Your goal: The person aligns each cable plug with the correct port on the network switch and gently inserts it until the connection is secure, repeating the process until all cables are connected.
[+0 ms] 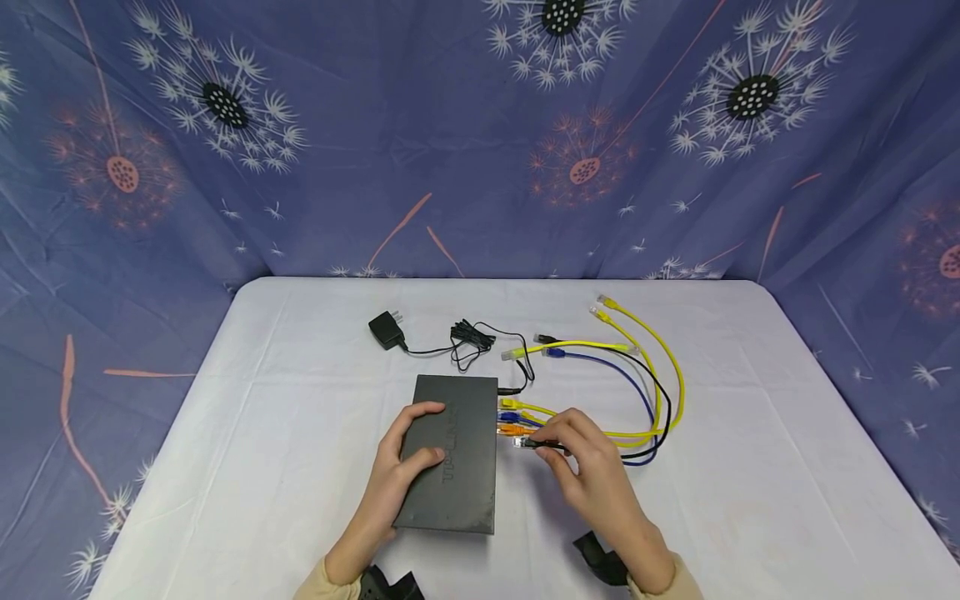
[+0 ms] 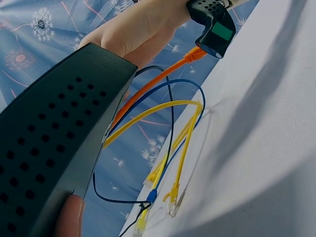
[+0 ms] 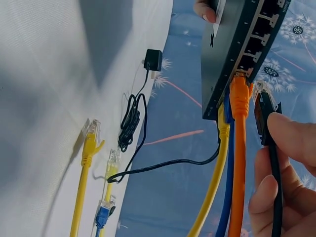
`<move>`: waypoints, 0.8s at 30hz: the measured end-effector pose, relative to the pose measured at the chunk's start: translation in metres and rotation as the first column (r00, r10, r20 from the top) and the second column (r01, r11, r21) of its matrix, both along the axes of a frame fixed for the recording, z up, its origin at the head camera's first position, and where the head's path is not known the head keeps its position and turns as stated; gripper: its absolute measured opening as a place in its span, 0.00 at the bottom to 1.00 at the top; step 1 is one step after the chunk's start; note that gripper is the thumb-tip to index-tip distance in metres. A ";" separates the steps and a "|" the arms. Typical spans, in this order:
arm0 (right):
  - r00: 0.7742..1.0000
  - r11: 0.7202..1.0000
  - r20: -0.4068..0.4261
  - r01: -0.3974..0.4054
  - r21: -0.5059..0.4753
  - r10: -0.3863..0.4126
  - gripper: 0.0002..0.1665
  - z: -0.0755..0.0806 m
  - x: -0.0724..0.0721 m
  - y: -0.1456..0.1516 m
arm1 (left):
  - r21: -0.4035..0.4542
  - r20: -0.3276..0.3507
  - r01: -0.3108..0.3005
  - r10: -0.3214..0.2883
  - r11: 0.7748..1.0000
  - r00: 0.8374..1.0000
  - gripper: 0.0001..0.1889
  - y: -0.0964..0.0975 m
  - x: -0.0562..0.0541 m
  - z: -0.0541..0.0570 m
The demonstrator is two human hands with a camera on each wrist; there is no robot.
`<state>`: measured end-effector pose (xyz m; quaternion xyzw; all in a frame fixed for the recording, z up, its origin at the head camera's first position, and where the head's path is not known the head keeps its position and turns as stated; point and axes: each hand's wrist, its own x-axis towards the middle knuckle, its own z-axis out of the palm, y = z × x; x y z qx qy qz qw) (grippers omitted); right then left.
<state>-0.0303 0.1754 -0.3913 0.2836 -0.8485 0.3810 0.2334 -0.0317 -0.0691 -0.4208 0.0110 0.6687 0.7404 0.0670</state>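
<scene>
Table (image 1: 300, 417), perhaps cloth-covered, before dandelion-print curtain (image 1: 435, 125)

Backdrop (image 1: 420, 125): blue-purple cloth, dandelion print, across the upper frame
Table (image 1: 787, 467): white surface, rounded far corners, lower frame

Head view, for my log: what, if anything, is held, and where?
Right hand: black cable, by its plug. Left hand: network switch, by the side opposite its ports.

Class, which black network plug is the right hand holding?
The black plug beside the inserted orange plug; the other black plug lies on the table.
</scene>
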 end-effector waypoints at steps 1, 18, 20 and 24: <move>1.000 1.000 -0.005 0.000 0.003 0.000 0.22 0.000 0.000 -0.001 | 0.000 -0.001 0.001 -0.001 1.000 1.000 0.27 0.000 0.000 0.000; 0.998 0.999 0.045 -0.035 0.029 0.033 0.12 -0.003 0.001 -0.007 | -0.001 -0.003 0.011 -0.011 1.000 1.000 0.27 0.004 0.002 0.000; 0.998 0.999 0.048 -0.032 0.033 0.030 0.12 -0.003 0.002 -0.008 | -0.001 -0.004 0.011 -0.011 1.000 1.000 0.26 0.004 0.002 0.000; 0.998 0.999 0.055 -0.025 0.036 0.023 0.12 -0.003 0.002 -0.008 | 0.000 -0.009 0.012 -0.012 1.000 1.000 0.26 0.004 0.003 0.001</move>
